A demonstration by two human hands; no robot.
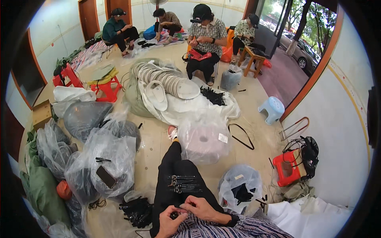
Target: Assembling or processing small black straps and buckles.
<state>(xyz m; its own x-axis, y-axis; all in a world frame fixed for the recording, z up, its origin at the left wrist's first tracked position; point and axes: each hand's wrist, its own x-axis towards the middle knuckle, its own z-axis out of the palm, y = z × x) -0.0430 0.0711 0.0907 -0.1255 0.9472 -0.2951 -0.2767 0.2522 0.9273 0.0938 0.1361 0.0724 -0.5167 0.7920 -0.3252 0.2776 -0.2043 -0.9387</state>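
Note:
My left hand (170, 223) is closed over my lap, its fingertips and thumb pinched around a small black piece (174, 215) that is mostly hidden. Close beside it, my right hand (201, 209) has thumb and finger pressed together; what they hold, if anything, is too small to make out. Just beyond the hands, several short black straps with metal buckles (183, 184) lie in a row across my black trousers. A heap of black straps (137, 210) is on the floor left of my leg. To the right stands a clear plastic bag (240, 178) with black pieces in it.
A wrapped bundle (203, 137) sits ahead of my foot. Beyond it, stacked pale soles (166, 81) lie on white sheeting. Plastic bags (107, 158), one with a phone (106, 177) on top, crowd the left. A red stool (286, 168) and blue stool (272, 110) stand right. Several people sit working farther back.

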